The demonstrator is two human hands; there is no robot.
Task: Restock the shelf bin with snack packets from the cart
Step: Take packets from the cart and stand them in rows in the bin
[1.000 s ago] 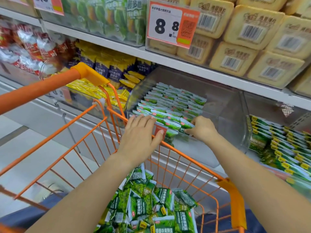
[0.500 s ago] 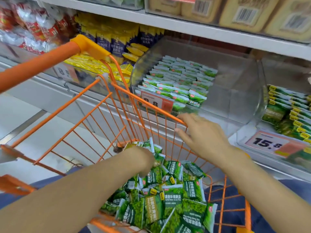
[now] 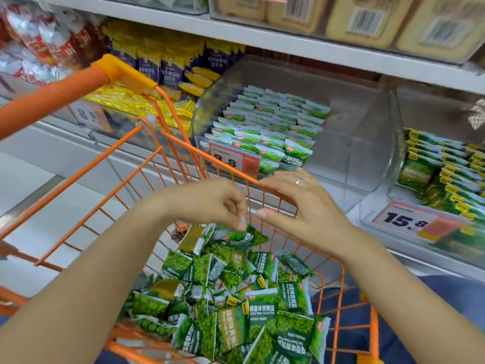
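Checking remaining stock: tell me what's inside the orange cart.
The orange cart holds a loose heap of green pea snack packets. Whatever lies beneath the heap is covered; both forearms hide its edges.

You are in a shop aisle: white shelves (image 3: 301, 46) hold packaged snacks, orange price tags (image 3: 414, 222) read 8.8 and 15.8, beside an orange wire cart (image 3: 147, 164).

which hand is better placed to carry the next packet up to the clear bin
Left. The left hand pinches a green snack packet above the pile in the orange wire cart. The right hand hovers with fingers spread and holds nothing. The clear plastic shelf bin has bare room on its right.
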